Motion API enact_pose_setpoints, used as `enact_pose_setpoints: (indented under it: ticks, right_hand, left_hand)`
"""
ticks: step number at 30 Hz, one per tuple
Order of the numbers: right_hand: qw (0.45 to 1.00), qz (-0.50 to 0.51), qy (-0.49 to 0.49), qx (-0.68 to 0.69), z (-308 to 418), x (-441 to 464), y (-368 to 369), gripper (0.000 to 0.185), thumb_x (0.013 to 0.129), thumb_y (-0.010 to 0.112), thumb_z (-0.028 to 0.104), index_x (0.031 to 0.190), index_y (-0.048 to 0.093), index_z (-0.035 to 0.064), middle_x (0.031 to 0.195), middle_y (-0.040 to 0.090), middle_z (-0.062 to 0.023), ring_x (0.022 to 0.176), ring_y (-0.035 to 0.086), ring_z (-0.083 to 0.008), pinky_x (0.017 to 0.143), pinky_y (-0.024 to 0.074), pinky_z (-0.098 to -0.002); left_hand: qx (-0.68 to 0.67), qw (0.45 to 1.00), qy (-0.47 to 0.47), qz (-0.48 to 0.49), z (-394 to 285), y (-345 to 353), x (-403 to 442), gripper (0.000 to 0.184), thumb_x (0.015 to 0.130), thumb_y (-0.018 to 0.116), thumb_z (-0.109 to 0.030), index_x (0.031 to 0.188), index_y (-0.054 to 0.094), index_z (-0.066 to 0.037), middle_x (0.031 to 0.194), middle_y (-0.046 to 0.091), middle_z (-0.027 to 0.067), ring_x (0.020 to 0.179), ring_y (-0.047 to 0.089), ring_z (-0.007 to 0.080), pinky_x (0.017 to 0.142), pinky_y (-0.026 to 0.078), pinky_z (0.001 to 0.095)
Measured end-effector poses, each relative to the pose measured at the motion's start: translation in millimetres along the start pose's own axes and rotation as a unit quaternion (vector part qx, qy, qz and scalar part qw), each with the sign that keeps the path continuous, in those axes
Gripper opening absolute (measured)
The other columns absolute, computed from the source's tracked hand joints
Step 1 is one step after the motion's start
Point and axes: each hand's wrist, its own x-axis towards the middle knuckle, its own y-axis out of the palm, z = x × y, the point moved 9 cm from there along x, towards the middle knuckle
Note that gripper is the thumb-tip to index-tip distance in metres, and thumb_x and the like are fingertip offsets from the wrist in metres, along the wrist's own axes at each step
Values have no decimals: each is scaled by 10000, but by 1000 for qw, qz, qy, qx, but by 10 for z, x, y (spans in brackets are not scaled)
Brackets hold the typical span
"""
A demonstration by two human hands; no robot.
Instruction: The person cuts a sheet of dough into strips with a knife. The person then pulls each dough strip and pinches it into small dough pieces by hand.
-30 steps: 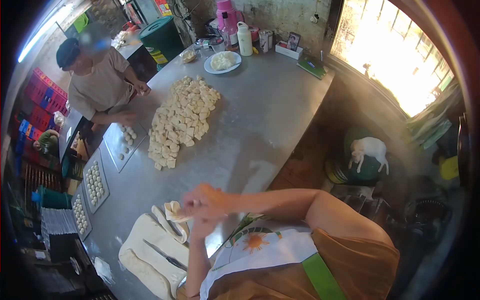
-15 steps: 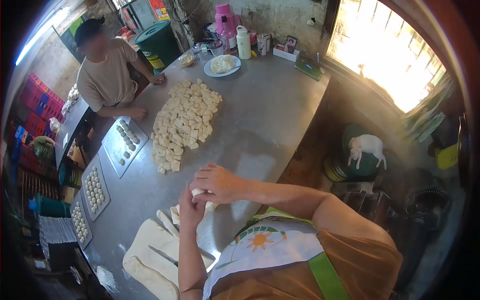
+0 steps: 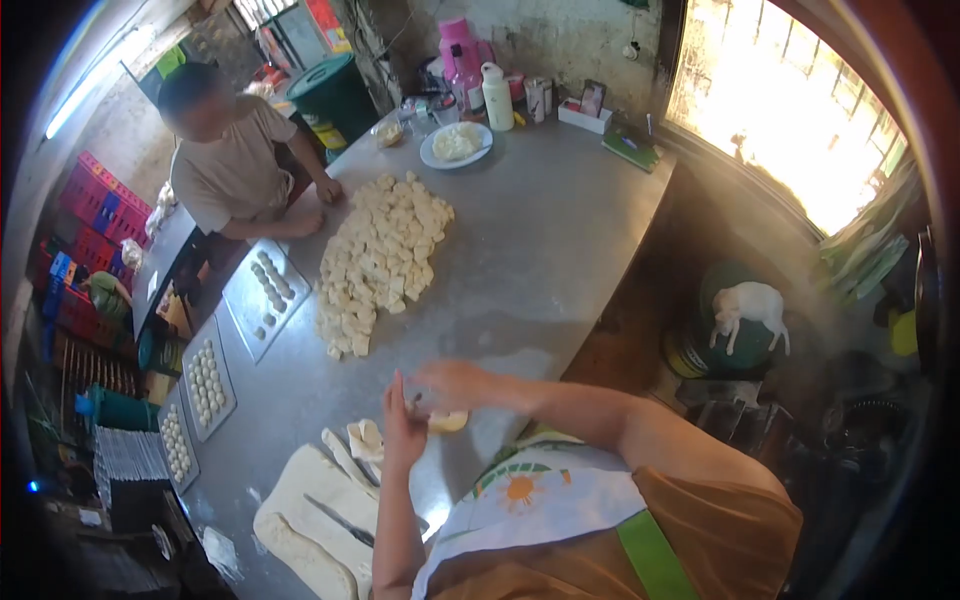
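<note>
My left hand point(image 3: 402, 425) is raised over the metal table, seen edge-on with its fingers stretched upward. Close beside it is my right hand point(image 3: 452, 385), smeared by motion. Whether any dough lies between the palms is hidden. Just below my hands is a pale dough piece point(image 3: 448, 422). Left of my left wrist sit a cut dough chunk point(image 3: 366, 440) and a dough strip point(image 3: 345, 458). A large flattened dough sheet point(image 3: 310, 490) lies nearer me, with a knife point(image 3: 340, 520) resting on it. Farther out is a heap of cut dough pieces point(image 3: 385, 255).
Three trays hold dough balls: a near tray point(image 3: 180, 478), a middle tray point(image 3: 228, 400) and a far tray point(image 3: 290, 315). A co-worker point(image 3: 235, 165) leans on the table's far left side. A plate point(image 3: 482, 155) and bottles stand at the back. A cat point(image 3: 750, 308) lies on a bin at right.
My hands have come apart somewhat, and the white dough that showed between them is no longer visible. My left fingers have straightened upward. The whole view has shifted slightly.
</note>
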Motion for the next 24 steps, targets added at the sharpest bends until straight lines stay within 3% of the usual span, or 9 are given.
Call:
enact_pose_setpoints:
  ticks: [2,6,10,13,17,18,20,22,24]
  right_hand:
    - [995,74,-38,46,222,75,50,350,803,733,342,1049,677,99,1039,668,-146,996,646,-373,835,515,-468]
    - [988,5,-116,104,422,116,-74,414,809,753,355,1131,656,114,1131,649,-150,1050,626,-348,886,501,-461]
    - [987,28,149,60,-165,64,-36,402,802,754,346,1099,658,92,1118,658,-169,1043,633,-353,880,502,-454]
    - [949,131,276,-79,-613,-81,-18,385,794,757,347,1041,661,67,1075,672,-179,1022,642,-359,864,504,-442]
    - [987,-43,102,-118,-264,-148,-111,347,791,750,322,994,665,54,1025,681,-176,994,648,-361,855,505,-451]
    - [995,7,65,-71,-66,-97,-3,340,794,749,320,994,668,57,1028,682,-169,995,648,-361,854,504,-452]
    - [994,106,-9,21,266,20,143,327,799,748,316,994,674,64,1034,685,-154,997,647,-361,852,503,-455]
    - [997,63,-21,46,370,27,165,324,802,747,314,995,674,63,1031,685,-152,997,645,-366,853,502,-455]
    - [994,-42,-63,77,430,134,-53,320,807,745,308,997,676,61,1027,685,-149,997,642,-374,856,499,-455]
  left_hand:
    - [28,997,53,-46,67,-6,96,229,882,621,-27,1098,698,-27,949,733,61,936,681,197,821,510,301]
    - [-41,994,-36,96,453,68,90,236,853,618,12,1078,690,17,957,715,183,921,698,333,847,530,346]
    - [136,974,-137,118,432,337,-161,274,874,635,-10,1141,693,-28,932,729,80,898,697,242,810,530,345]
    - [62,980,63,179,-313,352,-252,269,870,581,36,1120,679,11,892,710,133,898,698,289,851,537,353]
    - [-11,999,-45,6,190,20,-71,325,874,602,13,1192,655,-20,852,707,83,884,695,252,819,535,355]
    - [-13,999,-42,5,220,31,-4,325,874,602,13,1192,655,-20,852,707,83,884,695,252,819,535,355]
    - [-13,994,97,-45,24,-5,165,372,869,613,11,1238,637,-34,835,706,66,846,696,243,779,539,359]
    - [-8,987,146,-66,12,-106,17,397,867,618,10,1261,627,-40,827,706,58,828,696,238,759,541,361]
    - [-66,997,2,27,332,-33,120,386,872,626,5,1256,631,-39,827,707,64,781,689,225,730,545,363]
